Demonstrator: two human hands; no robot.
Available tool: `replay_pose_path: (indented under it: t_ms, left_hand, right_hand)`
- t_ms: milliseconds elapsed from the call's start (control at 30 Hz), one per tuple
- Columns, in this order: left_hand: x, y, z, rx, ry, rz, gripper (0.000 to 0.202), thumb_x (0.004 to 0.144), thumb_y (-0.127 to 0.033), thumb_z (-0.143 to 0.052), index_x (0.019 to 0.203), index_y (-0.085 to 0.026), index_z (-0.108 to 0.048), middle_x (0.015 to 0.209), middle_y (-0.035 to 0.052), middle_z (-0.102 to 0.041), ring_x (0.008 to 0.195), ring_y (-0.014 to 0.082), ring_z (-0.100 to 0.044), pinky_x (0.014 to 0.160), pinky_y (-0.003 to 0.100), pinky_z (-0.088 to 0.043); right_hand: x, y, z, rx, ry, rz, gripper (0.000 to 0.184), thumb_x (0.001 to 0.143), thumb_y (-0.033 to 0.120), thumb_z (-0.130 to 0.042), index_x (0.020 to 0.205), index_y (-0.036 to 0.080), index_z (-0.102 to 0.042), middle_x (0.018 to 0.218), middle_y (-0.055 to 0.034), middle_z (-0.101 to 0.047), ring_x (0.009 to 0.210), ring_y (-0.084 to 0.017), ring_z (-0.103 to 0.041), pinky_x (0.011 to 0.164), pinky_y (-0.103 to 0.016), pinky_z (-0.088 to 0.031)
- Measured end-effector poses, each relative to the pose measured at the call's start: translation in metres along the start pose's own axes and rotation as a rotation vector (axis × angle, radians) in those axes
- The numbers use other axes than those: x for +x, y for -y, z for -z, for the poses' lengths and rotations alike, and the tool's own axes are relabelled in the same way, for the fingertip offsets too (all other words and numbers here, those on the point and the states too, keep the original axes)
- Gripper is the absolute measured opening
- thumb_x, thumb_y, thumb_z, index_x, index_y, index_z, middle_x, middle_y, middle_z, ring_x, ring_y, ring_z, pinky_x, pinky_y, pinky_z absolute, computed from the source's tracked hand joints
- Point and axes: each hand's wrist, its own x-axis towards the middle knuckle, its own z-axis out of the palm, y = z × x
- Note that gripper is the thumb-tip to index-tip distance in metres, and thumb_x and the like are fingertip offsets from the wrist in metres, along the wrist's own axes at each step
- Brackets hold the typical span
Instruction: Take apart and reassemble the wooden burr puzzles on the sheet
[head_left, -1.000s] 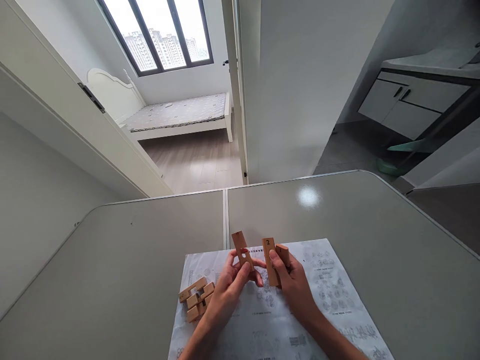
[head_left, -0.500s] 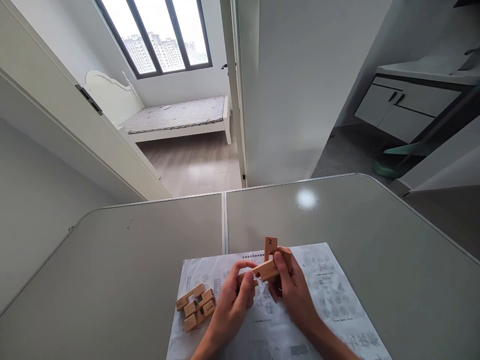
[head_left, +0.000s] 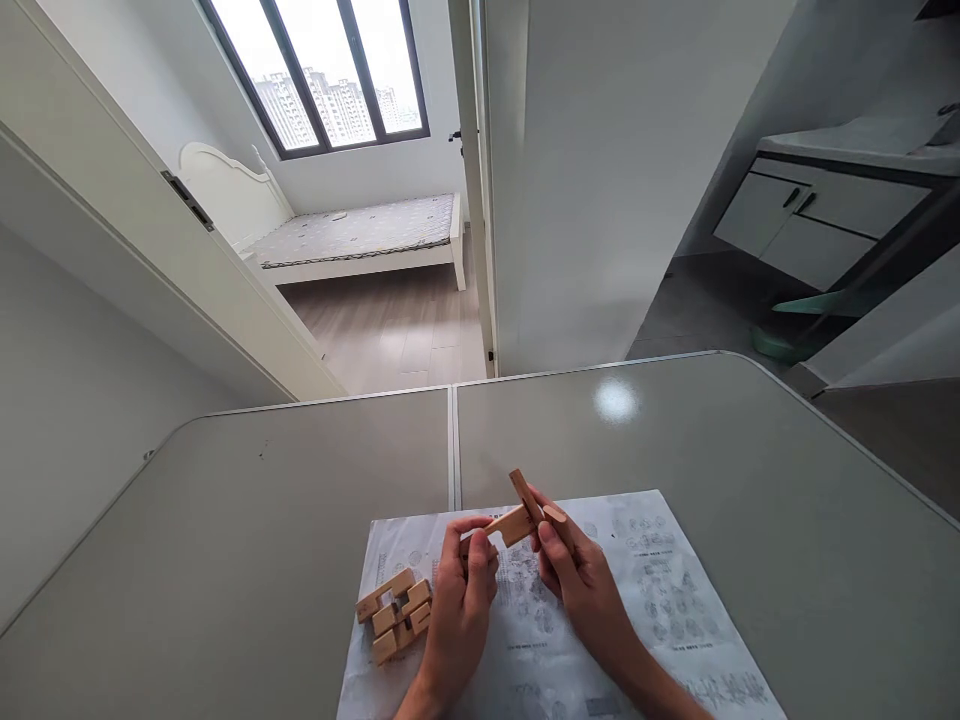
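Observation:
Both hands are raised over a printed paper sheet (head_left: 600, 650), joined by notched wooden puzzle pieces. My left hand (head_left: 463, 590) pinches one end of a notched wooden puzzle piece (head_left: 514, 526). Closed around the other side, my right hand (head_left: 574, 570) holds an upright wooden piece (head_left: 525, 495) and a further one (head_left: 559, 522) beside it. The pieces cross near my right fingertips; how they lock together is partly hidden by the fingers. Left of my left wrist, several interlocked wooden pieces (head_left: 395, 612) rest on the sheet as a flat cluster.
The sheet lies on a grey-beige table (head_left: 225, 540) with a pale seam (head_left: 452, 450) down its middle. Past the far edge are a doorway, a bed (head_left: 367, 235) and a window. A white cabinet (head_left: 821, 215) stands at the right.
The upright piece marked 2 has turned and now leans left, its number out of sight. My left hand has shifted slightly left. The cluster stays on the sheet.

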Motion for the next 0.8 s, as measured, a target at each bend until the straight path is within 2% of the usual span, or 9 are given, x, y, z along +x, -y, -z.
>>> replay_pose_path:
  t_ms: [300,567,800]
  left_hand:
    - [0.003,-0.004,-0.001,-0.083,0.001,0.01,0.047,0.095,-0.068,-0.062,0.105,-0.022,-0.059,0.066,-0.0089,-0.035,0.053,0.0078,-0.027,0.047,0.018,-0.029]
    - [0.0,-0.004,-0.001,-0.017,-0.006,0.018,0.049,0.096,-0.069,-0.059,0.109,-0.022,-0.059,0.067,-0.0081,-0.037,0.055,0.0087,-0.031,0.049,0.018,-0.03]
    - [0.0,-0.003,0.0,-0.046,0.033,0.026,0.047,0.097,-0.068,-0.059,0.108,-0.022,-0.058,0.067,-0.0089,-0.034,0.055,0.0087,-0.028,0.049,0.018,-0.029]
  right_hand:
    - [0.001,-0.009,0.0,-0.093,0.006,0.051,0.058,0.1,0.064,-0.055,0.136,0.021,-0.069,0.074,0.0012,-0.054,0.056,-0.014,-0.043,0.051,-0.027,-0.045]
    - [-0.003,0.001,-0.003,-0.193,-0.022,0.111,0.057,0.096,0.063,-0.061,0.135,0.023,-0.073,0.071,0.0002,-0.058,0.059,-0.019,-0.051,0.055,-0.029,-0.05]
    - [-0.005,-0.001,-0.003,-0.322,0.039,0.174,0.056,0.106,0.053,-0.047,0.152,0.022,-0.059,0.072,0.0013,-0.055,0.058,-0.017,-0.045,0.057,-0.028,-0.046]
